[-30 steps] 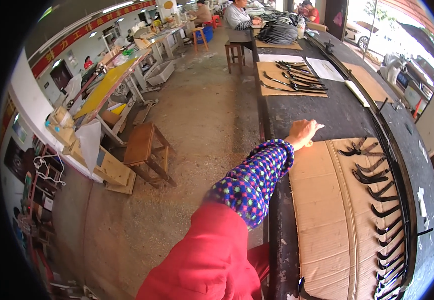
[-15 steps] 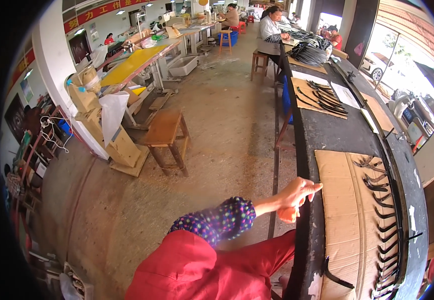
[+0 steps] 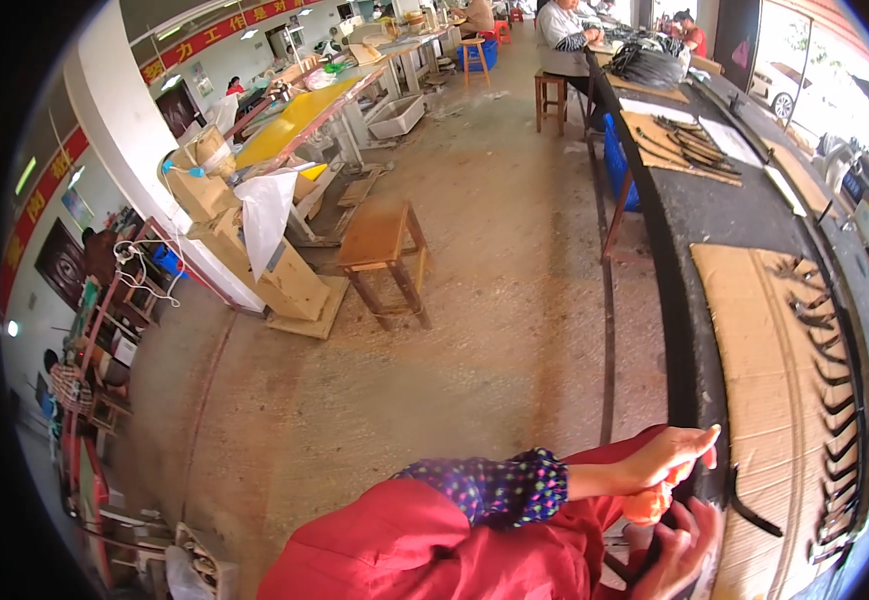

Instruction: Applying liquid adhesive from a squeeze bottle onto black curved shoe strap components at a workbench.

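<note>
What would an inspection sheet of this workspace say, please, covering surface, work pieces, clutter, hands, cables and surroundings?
Surface: black bench bearing a cardboard sheet.
Work pieces: dark curved strips lined along the sheet's right side; one separate strip near its left edge.
Clutter: second cardboard piece with similar strips; black bundle beyond.
Hands: left hand and right hand close together by the bench's left edge; anything held is unclear.
Cables: white cable looped at far left.
Surroundings: wooden stool, yellow-topped table, parked car outside.
</note>
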A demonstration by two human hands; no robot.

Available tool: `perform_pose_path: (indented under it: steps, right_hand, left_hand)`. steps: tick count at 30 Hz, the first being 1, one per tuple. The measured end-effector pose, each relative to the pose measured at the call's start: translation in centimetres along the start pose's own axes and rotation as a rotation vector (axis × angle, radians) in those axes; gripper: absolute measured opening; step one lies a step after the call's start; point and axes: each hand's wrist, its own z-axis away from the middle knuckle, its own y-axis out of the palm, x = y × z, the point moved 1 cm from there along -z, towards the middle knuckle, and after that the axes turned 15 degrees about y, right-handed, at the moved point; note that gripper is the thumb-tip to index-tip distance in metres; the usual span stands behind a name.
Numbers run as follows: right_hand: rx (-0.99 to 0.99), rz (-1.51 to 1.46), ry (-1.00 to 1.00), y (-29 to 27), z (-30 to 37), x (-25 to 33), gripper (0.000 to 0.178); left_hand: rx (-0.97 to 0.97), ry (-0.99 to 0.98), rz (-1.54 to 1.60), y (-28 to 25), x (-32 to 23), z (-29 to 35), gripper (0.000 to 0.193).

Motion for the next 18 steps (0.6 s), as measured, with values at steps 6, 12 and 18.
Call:
perform_pose_path:
  steps: [6,12,18]
  right_hand:
    - [0.266,-0.470,0.271,4.4,0.7,-5.8,0.055]
    - [-0.049,0.164,-0.040,4.7,1.6,-6.2,0.037]
    - [-0.036,0.400,-0.141,5.6,2.3,-5.0,0.030]
  left_hand:
    - [-0.165,0.043,-0.134,-0.2,0.1,2.7,0.039]
    - [-0.314,0.118,-0.284,-0.9,-1.0,3.5,0.036]
    - [-0.387,0.304,-0.250,-2.8,1.8,2.4,0.034]
